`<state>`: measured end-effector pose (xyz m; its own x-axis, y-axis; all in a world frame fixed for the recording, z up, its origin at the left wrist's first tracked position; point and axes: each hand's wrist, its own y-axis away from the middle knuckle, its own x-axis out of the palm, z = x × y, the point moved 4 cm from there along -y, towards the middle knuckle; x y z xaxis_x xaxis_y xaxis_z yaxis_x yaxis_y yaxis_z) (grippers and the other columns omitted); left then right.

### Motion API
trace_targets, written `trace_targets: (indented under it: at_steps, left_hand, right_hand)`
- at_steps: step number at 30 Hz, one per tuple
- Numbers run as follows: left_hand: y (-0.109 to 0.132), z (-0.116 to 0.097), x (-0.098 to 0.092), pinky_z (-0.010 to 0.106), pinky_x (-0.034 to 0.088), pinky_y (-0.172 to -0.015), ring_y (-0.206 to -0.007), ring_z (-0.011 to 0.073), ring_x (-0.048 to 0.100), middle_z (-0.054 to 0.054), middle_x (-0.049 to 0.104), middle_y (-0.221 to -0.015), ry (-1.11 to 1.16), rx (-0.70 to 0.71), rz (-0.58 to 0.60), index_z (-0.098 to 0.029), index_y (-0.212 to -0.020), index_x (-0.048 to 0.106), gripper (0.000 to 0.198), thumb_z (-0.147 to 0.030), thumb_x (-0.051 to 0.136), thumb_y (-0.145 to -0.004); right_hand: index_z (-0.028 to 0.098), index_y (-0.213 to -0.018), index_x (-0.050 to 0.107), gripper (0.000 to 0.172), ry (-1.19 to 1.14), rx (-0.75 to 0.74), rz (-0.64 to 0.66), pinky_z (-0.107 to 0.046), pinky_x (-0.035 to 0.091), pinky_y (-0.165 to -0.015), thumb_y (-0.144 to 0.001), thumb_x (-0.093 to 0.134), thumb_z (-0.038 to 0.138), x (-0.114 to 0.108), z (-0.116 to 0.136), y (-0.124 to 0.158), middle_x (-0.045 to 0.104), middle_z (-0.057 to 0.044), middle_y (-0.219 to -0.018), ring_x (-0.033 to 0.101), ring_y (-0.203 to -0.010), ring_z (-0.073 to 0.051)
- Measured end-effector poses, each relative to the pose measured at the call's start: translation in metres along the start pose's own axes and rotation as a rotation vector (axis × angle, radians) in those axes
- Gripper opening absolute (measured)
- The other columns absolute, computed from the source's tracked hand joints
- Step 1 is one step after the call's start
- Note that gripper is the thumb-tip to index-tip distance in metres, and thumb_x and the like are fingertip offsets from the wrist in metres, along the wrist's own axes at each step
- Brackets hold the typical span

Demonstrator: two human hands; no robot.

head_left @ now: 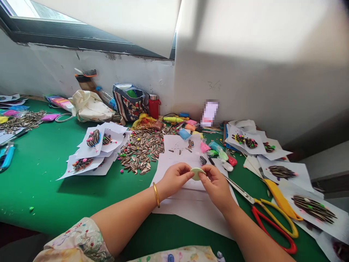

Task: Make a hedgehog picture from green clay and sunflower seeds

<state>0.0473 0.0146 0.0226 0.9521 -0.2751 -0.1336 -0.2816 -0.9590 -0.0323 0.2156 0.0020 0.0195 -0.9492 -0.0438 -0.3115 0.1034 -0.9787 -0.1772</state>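
Note:
Between both hands is a small flat disc of pale green modelling clay (196,174), held above white paper sheets (177,199). My left hand (176,179) pinches its left edge with thumb and fingertips. The right edge is gripped by my right hand (216,185), its thumb pressed on the face of the disc. Just beyond the hands, a dark grey clay lump (203,160) rests on the paper, and a white clay packet (227,166) lies to its right. A pencil drawing and a few seeds show on the sheet farther back.
Sunflower seeds (141,149) are heaped left of the paper. Finished seed pictures lie in a left stack (84,163) and along the right side (283,171). Large scissors (253,200) lie by my right forearm, beside a yellow-handled knife (280,198). A red flask (154,106) stands near the wall.

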Motion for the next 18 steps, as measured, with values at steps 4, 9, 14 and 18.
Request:
trace_targets:
  at_steps: [4, 9, 14, 18]
  left_hand:
    - [-0.0006, -0.0027, -0.0039, 0.026, 0.045, -0.067, -0.074, 0.0145, 0.055, 0.002, 0.062, -0.08, 0.034, 0.038, -0.063, -0.016, -0.084, 0.062, 0.029, -0.045, 0.063, -0.085]
    - [-0.0006, -0.0023, -0.0028, 0.027, 0.046, -0.071, -0.077, 0.0156, 0.057, 0.003, 0.064, -0.082, 0.041, 0.024, -0.039, -0.016, -0.085, 0.064, 0.029, -0.045, 0.064, -0.084]
    - [-0.0004, -0.0015, -0.0001, 0.029, 0.049, -0.076, -0.086, 0.0177, 0.061, 0.005, 0.067, -0.093, 0.09, 0.009, 0.008, -0.017, -0.095, 0.065, 0.032, -0.045, 0.069, -0.081]
    - [-0.0021, 0.002, -0.0024, 0.028, 0.048, -0.071, -0.076, 0.0161, 0.058, 0.003, 0.064, -0.081, 0.058, 0.01, -0.041, -0.017, -0.082, 0.063, 0.029, -0.045, 0.07, -0.078]
  right_hand:
    - [0.022, -0.095, 0.063, 0.021, 0.038, -0.013, 0.068, -0.032, 0.047, -0.075, -0.09, 0.057, 0.041, 0.0029, 0.0016, -0.0009, 0.063, -0.004, -0.088, 0.056, -0.083, -0.02]
    - [0.022, -0.099, 0.061, 0.024, 0.041, -0.015, 0.093, -0.031, 0.047, -0.073, -0.09, 0.058, 0.043, 0.0045, 0.0014, -0.0008, 0.061, -0.003, -0.088, 0.055, -0.08, -0.019]
    - [0.022, -0.096, 0.061, 0.027, -0.016, 0.017, 0.049, -0.029, 0.046, -0.067, -0.092, 0.054, 0.047, 0.0026, -0.0001, -0.0004, 0.06, -0.003, -0.085, 0.056, -0.077, -0.018]
    - [0.021, -0.093, 0.061, 0.026, -0.004, 0.007, 0.066, -0.029, 0.046, -0.069, -0.091, 0.055, 0.046, 0.0035, 0.0012, -0.001, 0.06, -0.003, -0.084, 0.055, -0.077, -0.018]
